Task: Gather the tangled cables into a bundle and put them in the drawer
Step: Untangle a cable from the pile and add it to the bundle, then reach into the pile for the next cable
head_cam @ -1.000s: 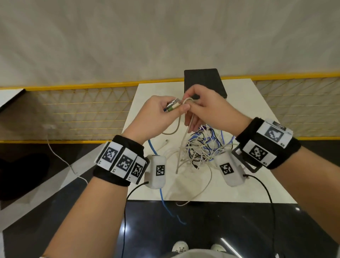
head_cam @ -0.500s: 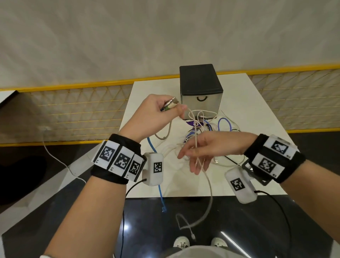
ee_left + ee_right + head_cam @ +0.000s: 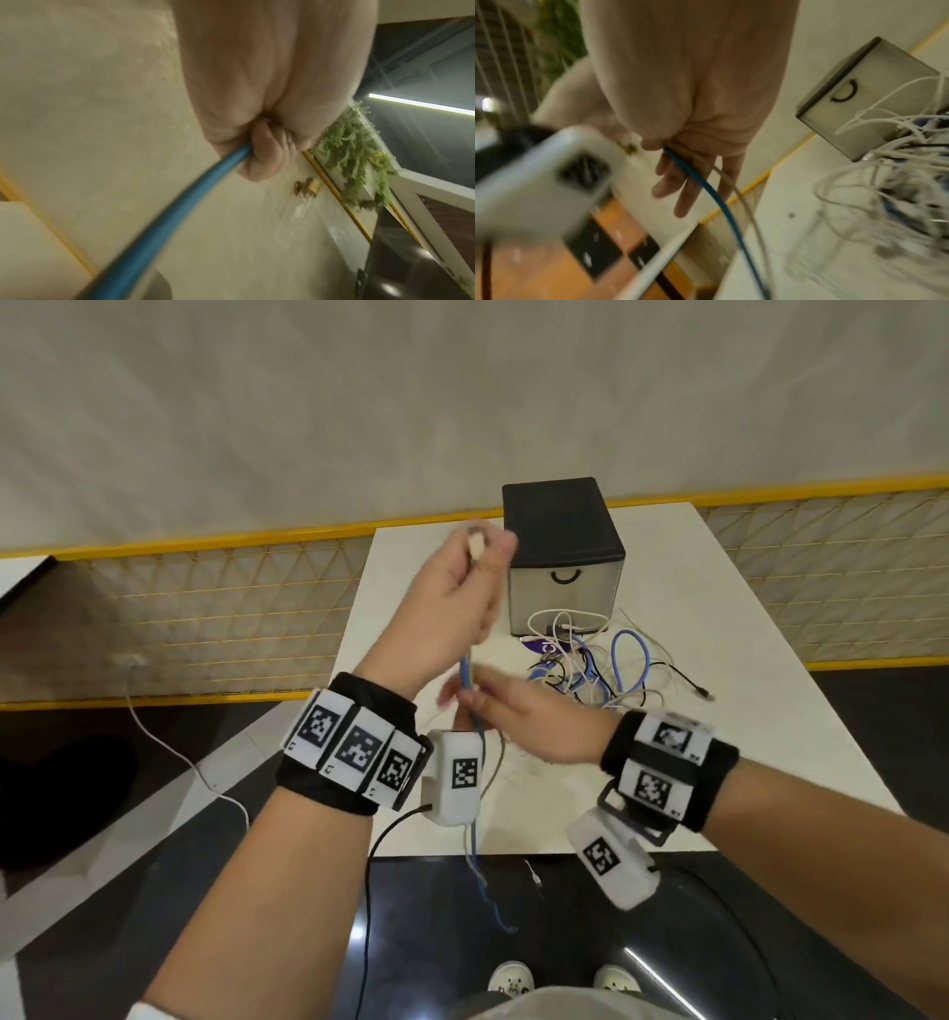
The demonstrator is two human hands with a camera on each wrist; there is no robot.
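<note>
Head view: left hand [image 3: 452, 603] is up at centre frame, fisted on a blue cable [image 3: 480, 880] that dangles past the table [image 3: 744, 711] edge. Right hand [image 3: 518, 716] is just below, at the cable. The tangle [image 3: 590, 665] lies right of centre, against the shut drawer [image 3: 565, 588].

Left wrist: fist clamps the blue cable.

Right wrist: fingers [image 3: 680, 203] are fairly straight, with the blue and grey cable [image 3: 734, 194] across them. Can't tell if the thumb pins them.

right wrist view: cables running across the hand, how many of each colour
blue cable: 1
grey cable: 1
total: 2
</note>
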